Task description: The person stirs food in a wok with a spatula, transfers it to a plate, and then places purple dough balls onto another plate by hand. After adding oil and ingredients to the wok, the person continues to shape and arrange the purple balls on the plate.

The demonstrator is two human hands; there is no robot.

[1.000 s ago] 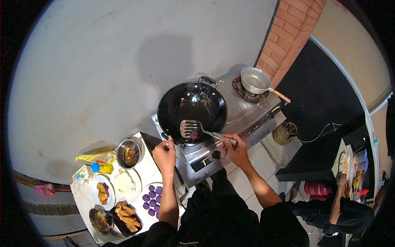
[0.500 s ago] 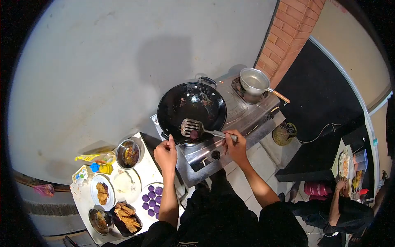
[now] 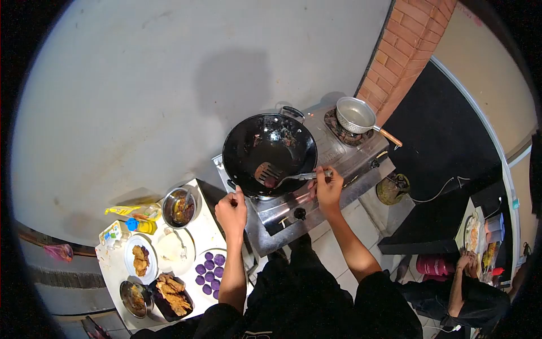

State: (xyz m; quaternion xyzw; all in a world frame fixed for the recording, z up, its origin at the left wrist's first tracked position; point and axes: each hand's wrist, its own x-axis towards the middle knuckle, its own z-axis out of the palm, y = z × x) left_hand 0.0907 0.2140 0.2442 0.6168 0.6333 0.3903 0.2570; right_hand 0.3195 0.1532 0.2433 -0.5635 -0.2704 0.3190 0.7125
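Observation:
A black wok (image 3: pixel 270 148) stands on the left burner of a steel gas stove (image 3: pixel 344 169). My right hand (image 3: pixel 328 189) is wrapped round the handle of a slotted metal spatula (image 3: pixel 293 177), whose head is low inside the wok. A small dark purple ball (image 3: pixel 270 182) lies at the spatula's slots. At the wok's near left side, my left hand (image 3: pixel 231 210) is closed by the small handle (image 3: pixel 232 185), thumb pointing up; its fingers seem to grip that handle.
A saucepan (image 3: pixel 355 115) sits on the right burner. On the left table (image 3: pixel 199 240) are a plate of purple balls (image 3: pixel 209 276), fried food (image 3: pixel 173 295), metal bowls (image 3: pixel 179 208) and a yellow bottle (image 3: pixel 141 226). A co-worker (image 3: pixel 466 288) is at the right, a gas cylinder (image 3: pixel 392 188) below the stove.
The spatula head has tilted and dipped lower in the wok, with the purple ball still by it. My right hand has turned slightly. The whole view has shifted a little.

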